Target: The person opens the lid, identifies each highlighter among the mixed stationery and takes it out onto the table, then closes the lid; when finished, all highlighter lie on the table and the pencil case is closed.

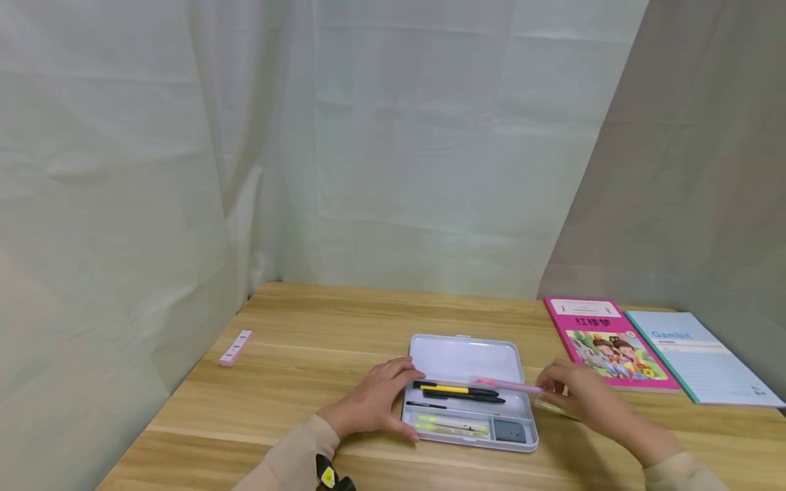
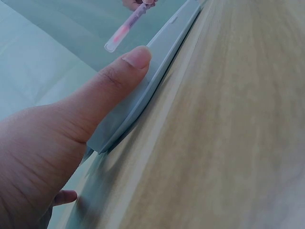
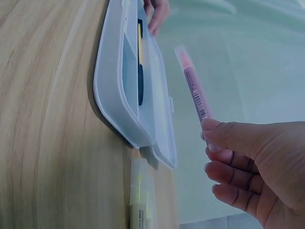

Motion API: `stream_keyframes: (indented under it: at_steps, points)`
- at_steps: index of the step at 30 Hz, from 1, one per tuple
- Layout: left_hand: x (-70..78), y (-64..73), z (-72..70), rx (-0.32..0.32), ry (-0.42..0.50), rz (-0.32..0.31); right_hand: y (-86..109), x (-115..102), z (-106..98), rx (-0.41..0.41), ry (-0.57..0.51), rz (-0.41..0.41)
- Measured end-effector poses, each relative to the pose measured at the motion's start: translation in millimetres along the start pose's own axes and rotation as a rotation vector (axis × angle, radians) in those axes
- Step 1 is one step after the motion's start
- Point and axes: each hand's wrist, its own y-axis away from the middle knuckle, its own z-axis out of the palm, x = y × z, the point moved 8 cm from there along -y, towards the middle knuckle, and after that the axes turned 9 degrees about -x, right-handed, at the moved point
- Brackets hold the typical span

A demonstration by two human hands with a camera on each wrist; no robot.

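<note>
A white pencil case (image 1: 469,412) lies open on the table, lid folded back. Inside are a yellow-and-black pen (image 1: 454,389), a black pen (image 1: 463,397), a thin black-capped item (image 1: 426,405), a clear pack with yellow parts (image 1: 451,426) and a dark grey eraser (image 1: 509,431). My left hand (image 1: 381,399) rests at the case's left end, its straight thumb (image 2: 114,78) against the front wall. My right hand (image 1: 580,395) pinches one end of a pink highlighter (image 3: 198,93), holding it above the case's right side. Below that hand, a yellow highlighter (image 3: 141,200) lies beside the case.
A pink picture-covered book (image 1: 608,344) lies at the right, and a light blue notebook (image 1: 700,358) is next to it. Near the table's left edge sits a small pink-and-white strip (image 1: 235,348). Pale curtains (image 1: 417,150) stand behind the table and along its sides.
</note>
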Motion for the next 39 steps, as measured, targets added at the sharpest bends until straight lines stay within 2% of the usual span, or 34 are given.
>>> stream_keyframes:
  at_steps: [5, 9, 18, 23, 30, 39]
  points:
    - [-0.5, -0.1, 0.9, 0.002, -0.003, 0.002, 5.2, 6, -2, 0.026, -0.001, 0.006]
    - [-0.4, -0.5, 1.4, 0.008, -0.004, 0.011, 9.7, 12, -2, 0.023, -0.01, 0.045]
    - [-1.2, -0.7, 1.2, 0.013, -0.001, 0.011, 23.4, 30, -6, 0.093, 0.013, 0.132]
    - [-1.7, -0.3, 2.1, 0.003, 0.005, 0.003, 30.1, 35, -10, 0.157, 0.037, 0.106]
    - [-1.5, -0.1, 1.8, 0.002, 0.01, -0.002, 37.7, 50, -11, 0.151, 0.034, 0.146]
    - [-0.8, -0.4, 1.0, 0.004, 0.006, 0.003, 50.5, 70, -11, 0.188, 0.062, 0.131]
